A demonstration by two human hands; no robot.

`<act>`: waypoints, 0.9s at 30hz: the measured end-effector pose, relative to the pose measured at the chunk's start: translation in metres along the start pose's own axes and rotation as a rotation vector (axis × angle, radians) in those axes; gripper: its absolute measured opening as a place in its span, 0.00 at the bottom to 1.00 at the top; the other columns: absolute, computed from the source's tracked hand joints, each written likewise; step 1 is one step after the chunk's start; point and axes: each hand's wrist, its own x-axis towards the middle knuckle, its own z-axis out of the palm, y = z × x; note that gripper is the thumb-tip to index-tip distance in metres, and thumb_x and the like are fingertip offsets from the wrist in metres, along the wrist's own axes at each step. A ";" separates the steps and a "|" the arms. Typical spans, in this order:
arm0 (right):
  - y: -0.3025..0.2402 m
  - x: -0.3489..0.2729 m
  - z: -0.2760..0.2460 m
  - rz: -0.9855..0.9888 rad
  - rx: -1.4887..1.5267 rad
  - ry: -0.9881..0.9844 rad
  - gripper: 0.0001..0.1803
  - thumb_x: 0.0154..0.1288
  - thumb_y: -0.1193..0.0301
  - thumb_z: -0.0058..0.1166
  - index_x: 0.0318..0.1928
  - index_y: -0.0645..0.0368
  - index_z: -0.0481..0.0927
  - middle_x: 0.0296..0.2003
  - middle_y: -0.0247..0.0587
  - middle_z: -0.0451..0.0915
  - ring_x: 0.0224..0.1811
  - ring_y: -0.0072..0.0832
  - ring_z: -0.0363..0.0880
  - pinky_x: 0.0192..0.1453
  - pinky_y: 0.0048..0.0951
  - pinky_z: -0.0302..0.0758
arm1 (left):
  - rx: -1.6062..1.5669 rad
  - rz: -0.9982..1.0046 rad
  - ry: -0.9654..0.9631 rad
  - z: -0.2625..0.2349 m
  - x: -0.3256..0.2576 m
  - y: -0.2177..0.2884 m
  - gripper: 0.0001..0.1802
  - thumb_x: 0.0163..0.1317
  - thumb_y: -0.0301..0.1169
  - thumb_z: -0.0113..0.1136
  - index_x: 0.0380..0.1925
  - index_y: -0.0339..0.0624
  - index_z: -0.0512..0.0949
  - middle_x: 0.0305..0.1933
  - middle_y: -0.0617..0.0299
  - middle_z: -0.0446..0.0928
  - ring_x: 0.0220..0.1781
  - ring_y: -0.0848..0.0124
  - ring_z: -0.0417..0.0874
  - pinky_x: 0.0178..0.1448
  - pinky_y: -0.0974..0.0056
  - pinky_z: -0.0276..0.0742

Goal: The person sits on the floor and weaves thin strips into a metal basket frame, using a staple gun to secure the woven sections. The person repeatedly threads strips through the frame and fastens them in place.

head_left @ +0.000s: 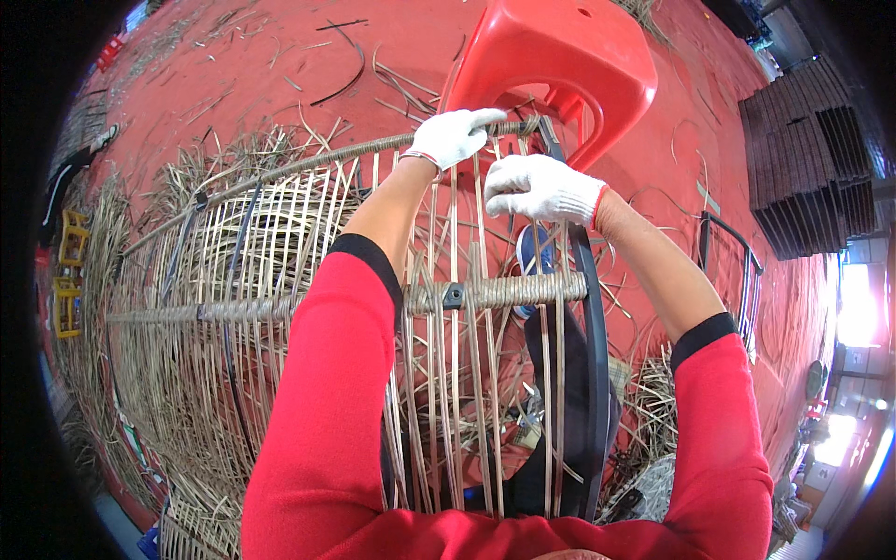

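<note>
A large frame with a black side bar [595, 383] lies in front of me, strung with many pale, flat woven strips [455, 373]. Its far rail [359, 149] is wrapped in brownish cord. My left hand [451, 138], in a white knit glove, is closed over that rail near its right end, index finger stretched along it. Just to the right, my gloved right hand [541, 189] hovers over the frame's far right corner with curled fingers. What lies in its fingers is hidden. A second cord-wrapped rail [513, 291] crosses the frame nearer to me.
A red plastic stool [569, 56] stands under the frame's far corner. Loose strips lie in heaps [233, 177] at left and scattered over the red floor [243, 56]. Stacked dark woven panels [807, 159] are at far right. A blue shoe [532, 252] shows below the frame.
</note>
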 end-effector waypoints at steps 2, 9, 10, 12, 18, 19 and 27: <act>-0.001 0.002 0.003 0.004 -0.033 -0.028 0.16 0.72 0.55 0.56 0.46 0.53 0.85 0.41 0.41 0.83 0.48 0.39 0.81 0.59 0.40 0.74 | 0.007 0.042 -0.017 -0.002 0.001 -0.003 0.25 0.70 0.43 0.54 0.67 0.72 0.73 0.54 0.55 0.82 0.58 0.54 0.83 0.62 0.50 0.78; -0.002 0.010 0.004 -0.019 0.131 0.011 0.15 0.71 0.57 0.59 0.47 0.54 0.86 0.41 0.39 0.85 0.48 0.34 0.83 0.58 0.38 0.76 | 0.016 0.068 0.050 0.005 -0.001 -0.005 0.21 0.68 0.47 0.56 0.61 0.62 0.77 0.51 0.56 0.83 0.56 0.55 0.83 0.61 0.51 0.78; -0.002 0.011 0.005 -0.030 0.145 0.036 0.15 0.71 0.58 0.59 0.47 0.54 0.86 0.41 0.39 0.86 0.49 0.33 0.83 0.58 0.38 0.76 | 0.024 0.075 0.052 0.006 0.000 -0.006 0.21 0.69 0.48 0.56 0.60 0.61 0.78 0.51 0.56 0.83 0.56 0.55 0.83 0.61 0.51 0.78; -0.003 0.011 0.008 0.009 0.160 0.071 0.14 0.71 0.58 0.59 0.47 0.54 0.86 0.42 0.39 0.86 0.49 0.32 0.83 0.58 0.38 0.76 | -0.022 0.091 0.061 0.009 0.005 -0.007 0.19 0.69 0.46 0.56 0.57 0.58 0.77 0.50 0.57 0.83 0.55 0.54 0.84 0.58 0.50 0.79; -0.008 0.002 0.014 0.186 0.232 0.175 0.17 0.75 0.56 0.51 0.40 0.57 0.81 0.37 0.44 0.84 0.42 0.33 0.83 0.52 0.38 0.76 | -0.024 0.072 0.037 0.010 0.011 -0.008 0.18 0.73 0.49 0.52 0.55 0.57 0.77 0.48 0.54 0.85 0.52 0.51 0.85 0.55 0.48 0.79; -0.009 0.000 0.014 0.198 0.307 0.182 0.17 0.75 0.56 0.51 0.40 0.57 0.81 0.36 0.44 0.84 0.41 0.34 0.83 0.51 0.38 0.76 | -0.021 0.047 0.026 0.009 0.010 -0.008 0.20 0.72 0.52 0.53 0.55 0.56 0.77 0.49 0.54 0.85 0.52 0.51 0.85 0.56 0.48 0.79; 0.000 -0.016 -0.005 0.074 -0.288 0.248 0.22 0.74 0.50 0.52 0.42 0.56 0.86 0.45 0.44 0.85 0.50 0.38 0.82 0.57 0.41 0.77 | 0.150 -0.285 -0.140 -0.030 -0.025 -0.037 0.40 0.61 0.73 0.51 0.47 0.46 0.83 0.49 0.48 0.85 0.56 0.48 0.83 0.60 0.48 0.77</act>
